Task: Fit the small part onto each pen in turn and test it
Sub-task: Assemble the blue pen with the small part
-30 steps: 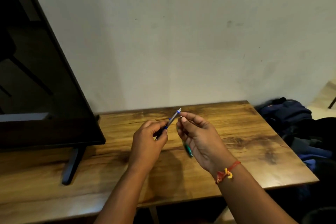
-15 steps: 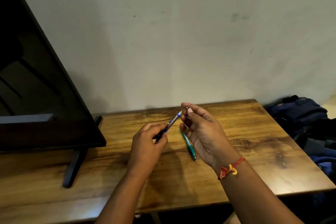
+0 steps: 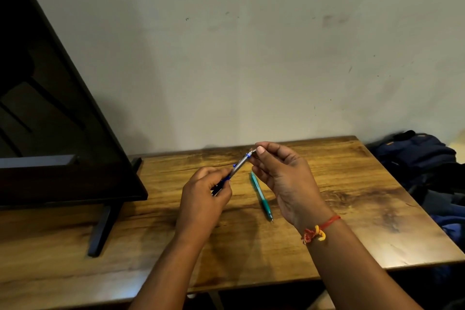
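Head view: left hand (image 3: 203, 199) grips the blue pen (image 3: 237, 166), right hand (image 3: 284, 176) pinches its upper tip.

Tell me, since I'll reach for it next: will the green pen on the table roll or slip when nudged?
The green pen looks slim and round-barrelled, lying flat on the smooth wooden table, so a sideways nudge would probably roll it. It likely weighs little and stays stiff when lifted. Its glossy plastic may be slightly slippery; any clip that would stop rolling is too blurred to tell.
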